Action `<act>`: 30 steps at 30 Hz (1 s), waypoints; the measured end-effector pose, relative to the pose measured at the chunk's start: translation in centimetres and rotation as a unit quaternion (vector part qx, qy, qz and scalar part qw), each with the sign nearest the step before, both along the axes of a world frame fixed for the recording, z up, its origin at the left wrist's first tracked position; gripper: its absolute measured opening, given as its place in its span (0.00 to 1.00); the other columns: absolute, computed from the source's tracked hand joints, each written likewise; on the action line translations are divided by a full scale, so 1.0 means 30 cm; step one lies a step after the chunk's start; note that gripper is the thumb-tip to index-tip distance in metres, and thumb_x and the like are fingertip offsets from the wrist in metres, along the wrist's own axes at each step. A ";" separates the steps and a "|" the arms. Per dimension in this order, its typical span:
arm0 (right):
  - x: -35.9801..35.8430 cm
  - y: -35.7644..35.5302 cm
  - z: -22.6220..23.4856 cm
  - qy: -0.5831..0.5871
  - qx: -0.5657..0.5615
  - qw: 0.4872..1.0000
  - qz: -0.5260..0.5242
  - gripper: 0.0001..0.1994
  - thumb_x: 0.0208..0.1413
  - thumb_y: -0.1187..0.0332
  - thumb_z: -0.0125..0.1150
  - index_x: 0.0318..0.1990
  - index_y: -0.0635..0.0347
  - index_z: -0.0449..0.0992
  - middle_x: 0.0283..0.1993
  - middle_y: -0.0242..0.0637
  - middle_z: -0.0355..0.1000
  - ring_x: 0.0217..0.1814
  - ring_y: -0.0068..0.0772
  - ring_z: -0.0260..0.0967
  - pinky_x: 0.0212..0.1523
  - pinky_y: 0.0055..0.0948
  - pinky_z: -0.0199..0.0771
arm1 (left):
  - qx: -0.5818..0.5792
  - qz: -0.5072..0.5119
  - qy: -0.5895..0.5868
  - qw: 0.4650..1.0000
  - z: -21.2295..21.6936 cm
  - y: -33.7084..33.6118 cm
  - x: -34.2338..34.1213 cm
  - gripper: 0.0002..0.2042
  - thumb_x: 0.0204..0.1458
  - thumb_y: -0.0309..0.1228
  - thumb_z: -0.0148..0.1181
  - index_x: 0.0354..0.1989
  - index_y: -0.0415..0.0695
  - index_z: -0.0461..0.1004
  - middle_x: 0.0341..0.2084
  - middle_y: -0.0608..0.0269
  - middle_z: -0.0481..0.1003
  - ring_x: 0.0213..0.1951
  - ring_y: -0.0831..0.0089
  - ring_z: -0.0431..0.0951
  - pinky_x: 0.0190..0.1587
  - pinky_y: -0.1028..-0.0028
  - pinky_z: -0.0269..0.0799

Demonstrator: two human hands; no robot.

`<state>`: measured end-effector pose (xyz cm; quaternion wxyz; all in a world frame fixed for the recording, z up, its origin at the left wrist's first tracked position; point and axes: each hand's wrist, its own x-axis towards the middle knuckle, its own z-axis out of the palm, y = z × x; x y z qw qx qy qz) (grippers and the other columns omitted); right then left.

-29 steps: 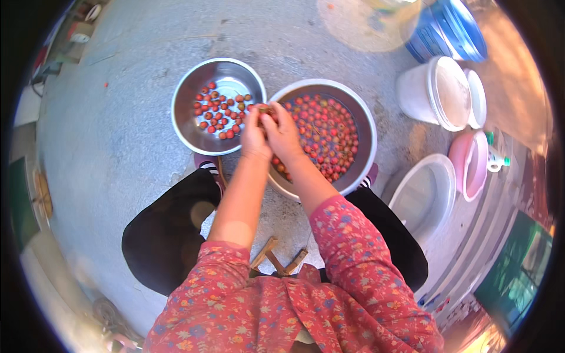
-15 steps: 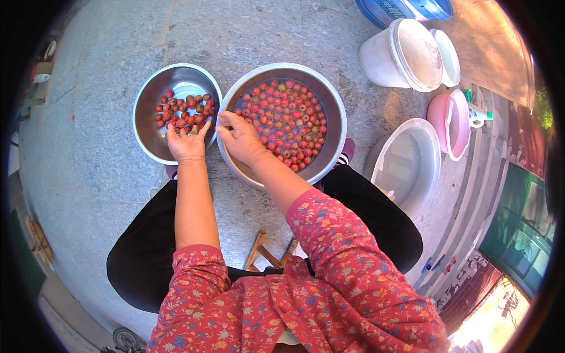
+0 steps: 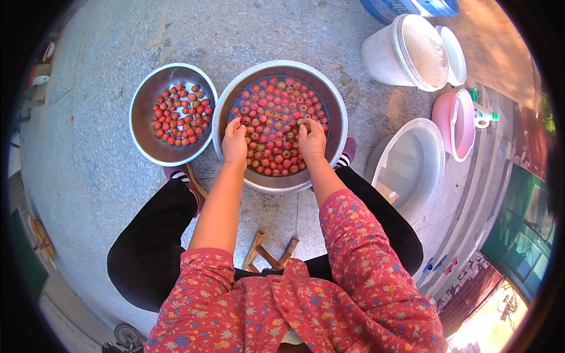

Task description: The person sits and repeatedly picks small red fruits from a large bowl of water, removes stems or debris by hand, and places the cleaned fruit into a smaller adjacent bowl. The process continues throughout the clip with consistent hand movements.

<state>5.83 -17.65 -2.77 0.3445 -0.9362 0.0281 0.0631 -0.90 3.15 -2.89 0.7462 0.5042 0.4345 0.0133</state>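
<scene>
The fingers of the left hand point(image 3: 235, 144) curl down among the small red fruits point(image 3: 276, 126) at the near-left side of the large metal basin point(image 3: 335, 106), the tips dipped into the heap; whether they have closed on a fruit cannot be told, since the tips are hidden from above. The fingers of the right hand point(image 3: 311, 140) are bunched together at the near-right side of the same basin, tips pressed into the fruits, and look pinched around one or two of them, though the grasp itself is hidden under the knuckles. Both hands lie inside the basin rim, well apart from each other, with fruits showing between them.

The fruits float or lie in water in the large basin, red with a few orange and greenish ones. Just left of that basin, nearly touching its rim, stands a smaller metal bowl point(image 3: 141, 132) with a looser layer of the same red fruits point(image 3: 179, 115) in it.

The forearms run back from the basin to flowered red sleeves point(image 3: 359, 253); the left sleeve is pushed up to the elbow. Black-trousered knees point(image 3: 147, 235) spread to either side of the basin's near edge. Right of the basin lies a white tub point(image 3: 412, 170), beyond it a pink tub point(image 3: 453, 120), and farther up a white bucket point(image 3: 400, 53)
</scene>
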 end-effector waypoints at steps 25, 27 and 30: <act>-0.108 0.237 0.071 0.089 0.115 0.982 0.117 0.18 0.60 0.66 0.52 0.57 0.58 0.73 0.57 0.50 0.71 0.59 0.53 0.67 0.61 0.40 0.66 | -0.405 0.126 0.031 0.905 0.058 -0.188 -0.001 0.16 0.61 0.49 0.51 0.42 0.50 0.76 0.36 0.68 0.78 0.40 0.72 0.77 0.45 0.70 0.73; -0.201 0.297 0.093 0.058 0.137 0.980 0.133 0.18 0.59 0.67 0.51 0.56 0.60 0.72 0.60 0.50 0.68 0.62 0.52 0.65 0.63 0.40 0.63 | -0.358 0.160 -0.015 0.920 0.031 -0.139 -0.013 0.19 0.63 0.50 0.47 0.46 0.49 0.76 0.40 0.65 0.77 0.44 0.69 0.76 0.51 0.67 0.72; -0.231 0.349 0.126 0.046 0.174 0.970 0.162 0.19 0.59 0.66 0.50 0.56 0.61 0.73 0.60 0.48 0.68 0.65 0.50 0.61 0.67 0.41 0.58 | -0.375 0.169 -0.077 0.908 -0.109 -0.085 -0.070 0.17 0.65 0.43 0.46 0.53 0.46 0.73 0.48 0.62 0.75 0.51 0.68 0.74 0.57 0.67 0.68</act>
